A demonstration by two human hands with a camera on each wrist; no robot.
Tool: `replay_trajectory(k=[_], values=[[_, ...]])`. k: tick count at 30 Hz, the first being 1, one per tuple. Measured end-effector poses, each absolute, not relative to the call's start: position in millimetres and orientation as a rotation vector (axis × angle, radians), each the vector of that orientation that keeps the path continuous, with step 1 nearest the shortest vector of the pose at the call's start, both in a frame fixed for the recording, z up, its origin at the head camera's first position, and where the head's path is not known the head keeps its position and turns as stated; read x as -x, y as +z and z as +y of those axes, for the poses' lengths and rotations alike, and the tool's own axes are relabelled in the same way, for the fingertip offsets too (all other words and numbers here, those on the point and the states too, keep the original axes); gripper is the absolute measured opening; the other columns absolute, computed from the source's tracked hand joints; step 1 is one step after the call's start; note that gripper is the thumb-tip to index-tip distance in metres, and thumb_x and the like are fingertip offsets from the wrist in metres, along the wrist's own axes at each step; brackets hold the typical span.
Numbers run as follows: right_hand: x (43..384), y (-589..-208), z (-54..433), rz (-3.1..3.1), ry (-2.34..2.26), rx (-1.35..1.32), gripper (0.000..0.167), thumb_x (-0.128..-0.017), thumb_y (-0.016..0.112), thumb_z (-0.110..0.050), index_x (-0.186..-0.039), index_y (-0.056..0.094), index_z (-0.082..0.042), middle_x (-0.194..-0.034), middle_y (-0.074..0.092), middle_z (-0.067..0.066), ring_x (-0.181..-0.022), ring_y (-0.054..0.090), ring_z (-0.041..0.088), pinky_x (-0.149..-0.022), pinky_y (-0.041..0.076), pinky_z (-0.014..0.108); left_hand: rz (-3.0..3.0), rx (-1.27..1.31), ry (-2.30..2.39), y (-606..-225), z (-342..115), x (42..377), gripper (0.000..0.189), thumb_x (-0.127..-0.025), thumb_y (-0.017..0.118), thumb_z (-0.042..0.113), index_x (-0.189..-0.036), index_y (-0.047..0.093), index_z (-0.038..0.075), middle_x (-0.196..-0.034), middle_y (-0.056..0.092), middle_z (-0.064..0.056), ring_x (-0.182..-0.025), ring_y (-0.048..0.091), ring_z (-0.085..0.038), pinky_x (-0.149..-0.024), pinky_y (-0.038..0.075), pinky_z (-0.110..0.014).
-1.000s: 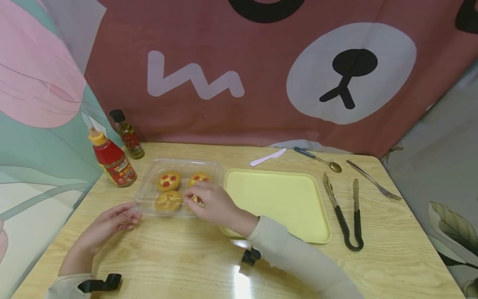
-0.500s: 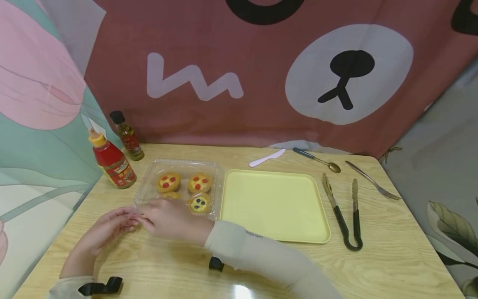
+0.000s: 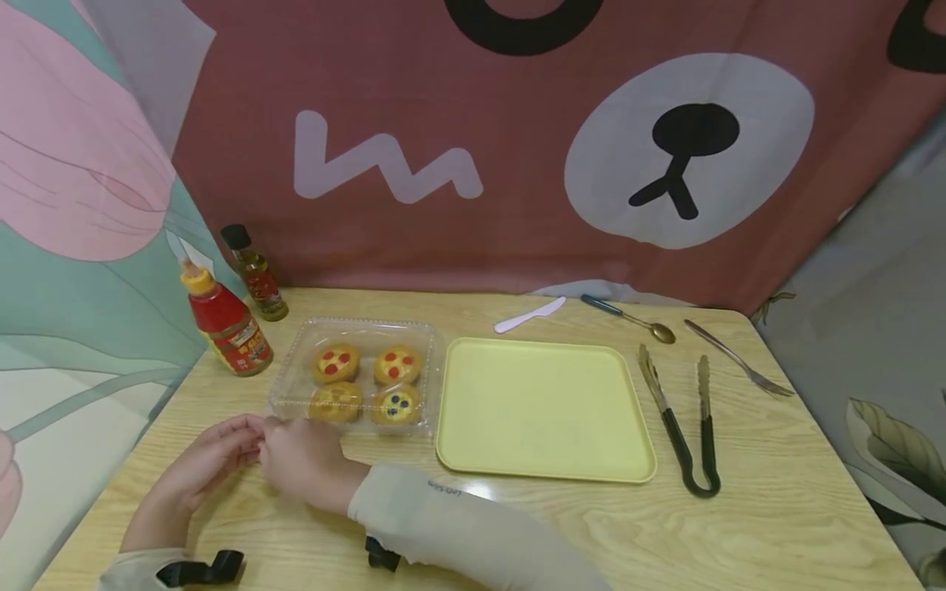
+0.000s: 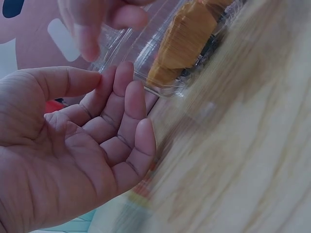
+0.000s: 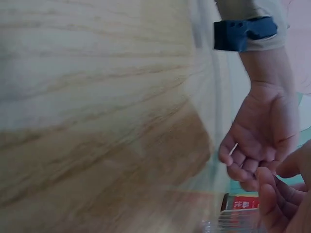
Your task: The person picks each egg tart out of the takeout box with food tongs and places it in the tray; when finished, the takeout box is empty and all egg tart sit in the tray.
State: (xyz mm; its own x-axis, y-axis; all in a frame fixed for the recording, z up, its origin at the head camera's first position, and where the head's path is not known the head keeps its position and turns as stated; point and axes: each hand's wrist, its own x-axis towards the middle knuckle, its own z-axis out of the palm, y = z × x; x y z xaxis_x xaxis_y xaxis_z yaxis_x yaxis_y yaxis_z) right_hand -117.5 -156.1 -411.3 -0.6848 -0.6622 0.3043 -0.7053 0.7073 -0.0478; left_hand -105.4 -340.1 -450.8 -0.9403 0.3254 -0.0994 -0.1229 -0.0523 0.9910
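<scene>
A clear plastic box (image 3: 431, 377) sits on the table, its ribbed rim visible. Inside lie several small round tarts (image 3: 337, 362), some topped with red spots and one with dark spots (image 3: 396, 405). At the box's front left corner, my left hand (image 3: 214, 460) pinches the edge between thumb and forefinger, the other fingers loosely bent. My right hand (image 3: 303, 460) is close against the left fingertips. In the left wrist view the right hand (image 4: 104, 19) is blurred, half-bent fingers apart with nothing visible between them.
A yellow tray (image 3: 547, 410) stands right of the box. Tongs (image 3: 683, 435), a fork (image 3: 739, 359), a spoon (image 3: 628, 316) and a pink knife (image 3: 530, 314) lie around it. Behind the left hand stand a red sauce bottle (image 3: 229, 328) and an oil bottle (image 3: 254, 275).
My right hand has moved left and toward me, from over the box's right side to the left hand at its front left corner. The left hand has barely moved.
</scene>
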Motion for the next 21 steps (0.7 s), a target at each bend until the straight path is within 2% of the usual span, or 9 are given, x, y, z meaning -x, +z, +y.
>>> replay_trajectory(k=[2,5,10,21], values=[[118,-415,-158,-2.665,0.218,-1.035,0.013,-0.091,0.06,-0.034,-0.093,0.066,-0.023,-0.052,0.045,-0.014,-0.04,0.033,-0.002,-0.036,0.025,0.014,1.889,-0.249,2.077,-452,-340,106,0.031,-0.101,0.036,0.004,-0.099,0.064,0.017,-0.097,0.063,0.008,-0.089,0.06,-0.005,-0.079,0.049,-0.022],[120,-419,-159,-2.633,0.234,-0.992,0.01,-0.09,0.061,-0.031,-0.084,0.063,-0.022,-0.049,0.043,-0.014,-0.039,0.035,-0.001,-0.036,0.025,0.014,1.852,-0.293,2.087,-453,-341,107,0.033,-0.101,0.034,0.003,-0.101,0.064,0.016,-0.099,0.064,0.007,-0.092,0.06,-0.006,-0.081,0.049,-0.022],[123,-422,-162,-2.546,0.332,-0.939,0.017,-0.085,0.066,-0.024,-0.071,0.057,-0.022,-0.048,0.043,-0.014,-0.042,0.04,-0.001,-0.038,0.026,0.013,1.835,-0.336,2.095,-454,-344,108,0.034,-0.102,0.032,0.002,-0.1,0.063,0.015,-0.1,0.064,0.007,-0.093,0.061,-0.006,-0.081,0.049,-0.022],[125,-426,-171,-2.56,0.209,-0.835,0.019,-0.081,0.07,-0.032,-0.073,0.057,-0.023,-0.051,0.05,-0.014,-0.045,0.049,0.0,-0.039,0.03,0.015,1.872,-0.326,2.065,-452,-341,110,0.032,-0.1,0.034,0.001,-0.096,0.063,0.014,-0.097,0.063,0.007,-0.091,0.06,-0.006,-0.081,0.049,-0.022]])
